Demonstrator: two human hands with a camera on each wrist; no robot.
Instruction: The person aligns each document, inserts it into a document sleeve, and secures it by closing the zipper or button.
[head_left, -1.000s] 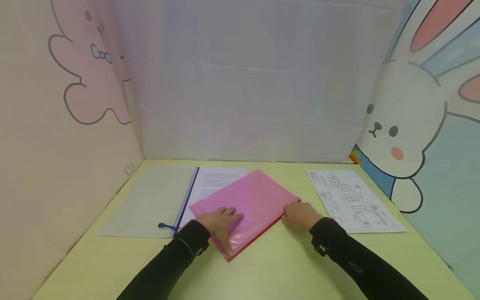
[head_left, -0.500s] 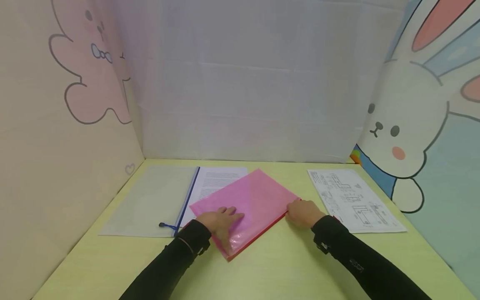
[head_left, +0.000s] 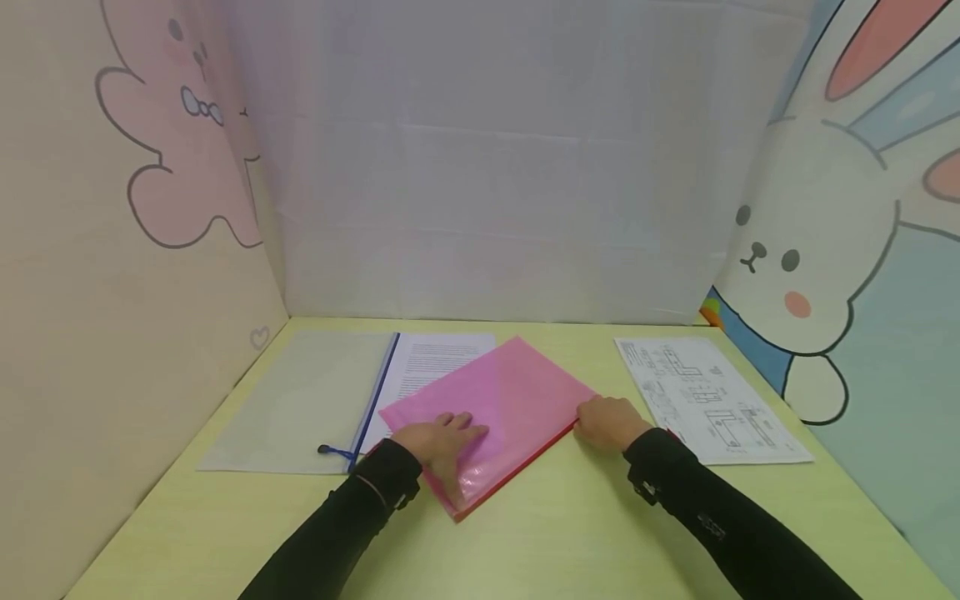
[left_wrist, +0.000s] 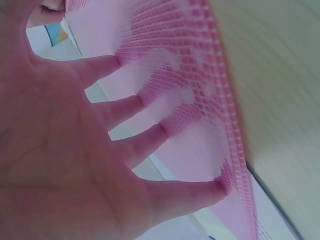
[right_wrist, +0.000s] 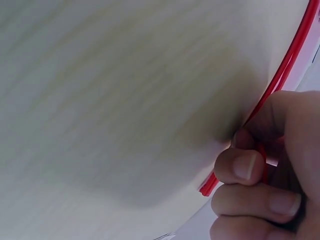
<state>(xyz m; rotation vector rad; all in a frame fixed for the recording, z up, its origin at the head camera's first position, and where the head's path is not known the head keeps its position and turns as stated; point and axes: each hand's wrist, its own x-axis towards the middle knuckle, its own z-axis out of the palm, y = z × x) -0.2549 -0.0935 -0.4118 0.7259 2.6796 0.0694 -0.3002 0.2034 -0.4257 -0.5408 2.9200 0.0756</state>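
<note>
A desk booth is shown: yellow-green tabletop (head_left: 570, 542) enclosed by cartoon-rabbit panels (head_left: 832, 250); printed documents (head_left: 708, 400) are laid out.

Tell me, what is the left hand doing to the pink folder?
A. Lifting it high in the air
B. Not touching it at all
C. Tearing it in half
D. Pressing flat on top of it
D: the left hand lies on the pink folder with fingers spread straight, and the left wrist view shows the fingertips pushing against its pink mesh, while the folder lies on the table.
</note>
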